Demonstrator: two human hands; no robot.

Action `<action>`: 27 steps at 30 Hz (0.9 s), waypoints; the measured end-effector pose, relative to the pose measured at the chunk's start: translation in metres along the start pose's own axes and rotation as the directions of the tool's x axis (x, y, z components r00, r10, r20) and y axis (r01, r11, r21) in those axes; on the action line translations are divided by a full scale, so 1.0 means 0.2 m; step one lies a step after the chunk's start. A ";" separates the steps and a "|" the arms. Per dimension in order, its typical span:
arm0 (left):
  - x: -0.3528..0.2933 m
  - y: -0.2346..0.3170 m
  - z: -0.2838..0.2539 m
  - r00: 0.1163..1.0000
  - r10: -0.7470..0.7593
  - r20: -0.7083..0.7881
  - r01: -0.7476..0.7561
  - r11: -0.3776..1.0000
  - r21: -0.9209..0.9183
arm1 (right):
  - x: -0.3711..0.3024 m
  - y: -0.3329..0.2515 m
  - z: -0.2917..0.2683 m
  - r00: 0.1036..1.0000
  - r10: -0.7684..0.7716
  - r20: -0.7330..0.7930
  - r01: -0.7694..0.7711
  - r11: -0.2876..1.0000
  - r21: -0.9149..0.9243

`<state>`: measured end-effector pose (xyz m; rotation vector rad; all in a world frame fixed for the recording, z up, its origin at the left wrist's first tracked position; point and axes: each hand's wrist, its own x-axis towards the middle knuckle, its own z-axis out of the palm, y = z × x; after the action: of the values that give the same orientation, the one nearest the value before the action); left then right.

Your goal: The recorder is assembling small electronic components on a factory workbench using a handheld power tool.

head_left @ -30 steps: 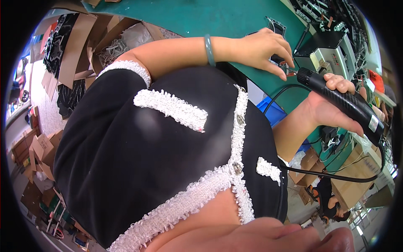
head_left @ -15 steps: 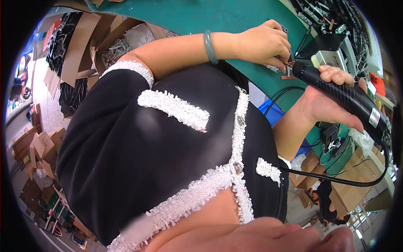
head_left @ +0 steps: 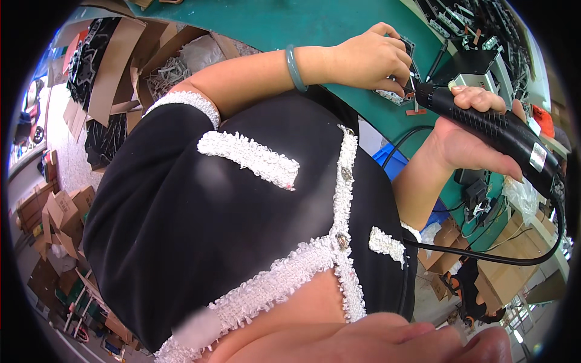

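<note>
My right hand (head_left: 469, 136) is wrapped round a black corded electric screwdriver (head_left: 484, 124), its nose pointing left toward my other hand. A thin bit shows at the nose. My left hand (head_left: 375, 59), a grey-green bangle on its wrist, lies over a dark-framed part with metal pieces (head_left: 389, 95) on the green table. Its fingers are curled, with the thumb and index finger close to the bit. Whatever they pinch is hidden. A small reddish-brown strip (head_left: 416, 112) lies beside the part, below the screwdriver's nose.
The green table (head_left: 339, 21) carries a black pen-like tool (head_left: 437, 60), a black and silver box (head_left: 478, 69) and a pile of dark metal parts (head_left: 448, 18). The screwdriver's black cord (head_left: 484, 259) loops down at right. Cardboard boxes (head_left: 124, 66) stand at left; a blue bin (head_left: 396, 163) sits below the table edge.
My left hand has shifted slightly left, uncovering more of the framed part. The screwdriver in my right hand has moved a little, its nose now slightly farther left and higher.
</note>
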<state>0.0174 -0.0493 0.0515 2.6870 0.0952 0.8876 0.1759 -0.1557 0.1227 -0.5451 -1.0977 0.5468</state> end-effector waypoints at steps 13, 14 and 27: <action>-0.02 -0.04 0.03 0.973 -0.129 0.192 0.158 0.977 -0.145 | -0.07 0.08 0.04 0.998 0.035 -0.051 -0.041 0.992 -0.119; -0.06 -0.07 0.07 0.973 -0.130 0.191 0.159 0.976 -0.146 | -0.09 0.09 0.04 0.998 0.036 -0.050 -0.042 0.992 -0.120; -0.12 -0.13 0.18 0.967 -0.086 0.240 0.131 0.975 -0.178 | -0.18 0.18 0.03 0.975 0.130 -0.180 -0.181 0.935 -0.305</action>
<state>0.0194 -0.0385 0.0031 2.5536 0.0986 0.5181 0.1520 -0.1505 0.0773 -0.9507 -1.0022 0.4560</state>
